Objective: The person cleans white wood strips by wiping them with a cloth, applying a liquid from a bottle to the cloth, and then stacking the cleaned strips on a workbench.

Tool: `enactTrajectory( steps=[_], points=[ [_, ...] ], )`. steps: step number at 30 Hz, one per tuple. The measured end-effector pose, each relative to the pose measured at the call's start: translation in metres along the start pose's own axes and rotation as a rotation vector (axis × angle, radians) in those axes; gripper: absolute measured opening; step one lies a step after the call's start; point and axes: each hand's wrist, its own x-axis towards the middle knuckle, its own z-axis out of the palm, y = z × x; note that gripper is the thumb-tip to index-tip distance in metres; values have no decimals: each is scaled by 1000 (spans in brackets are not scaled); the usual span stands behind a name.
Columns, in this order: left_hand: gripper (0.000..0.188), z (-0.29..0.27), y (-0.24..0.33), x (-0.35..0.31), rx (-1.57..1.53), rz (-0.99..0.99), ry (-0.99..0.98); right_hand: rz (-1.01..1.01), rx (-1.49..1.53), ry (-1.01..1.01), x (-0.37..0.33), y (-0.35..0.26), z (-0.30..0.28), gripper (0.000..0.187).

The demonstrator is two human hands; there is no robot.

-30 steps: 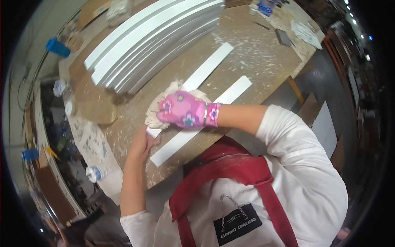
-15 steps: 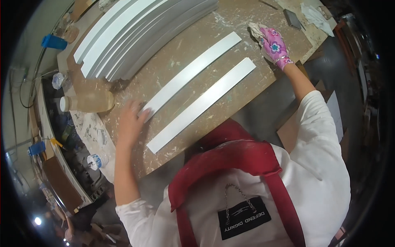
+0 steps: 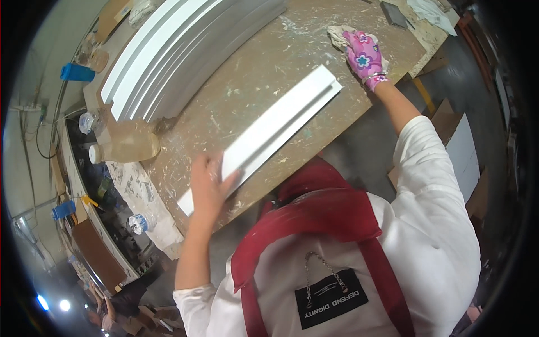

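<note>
My bare left hand [image 3: 206, 182] grips the near-left end of a white strip [image 3: 275, 115], with its thumb on one edge and its fingers on the other. That strip lies along and partly over a second white strip [image 3: 282, 136], a thin shadow between them. My right hand [image 3: 366, 57], in a pink flowered glove, is closed on a crumpled pale rag [image 3: 340, 37] at the table's right side. The rag rests on the brown, paint-flecked tabletop [image 3: 247, 73], just past the strips' far ends and apart from them.
A stack of curved white strips [image 3: 196, 50] stands at the far left. Left of my left hand are a jug of yellowish liquid [image 3: 132, 147] and a small white-and-blue tub [image 3: 138, 223]. A grey block [image 3: 394, 15] lies at the far right. The table's front edge runs near my apron [image 3: 314, 208].
My left hand has taken the upper strip's end and moved right and nearer, bringing that strip against the other. My gloved hand and rag have shifted slightly left and away.
</note>
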Motion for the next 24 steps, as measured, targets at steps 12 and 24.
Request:
enactTrajectory(
  steps=[12, 24],
  points=[
    [49, 50, 14, -27, 38, 30, 124, -38, 21, -252, 12, 5, -9, 44],
    [58, 7, -40, -125, -1012, -1088, 396, -376, 717, -1258, 4, 0, -111, 55]
  ],
)
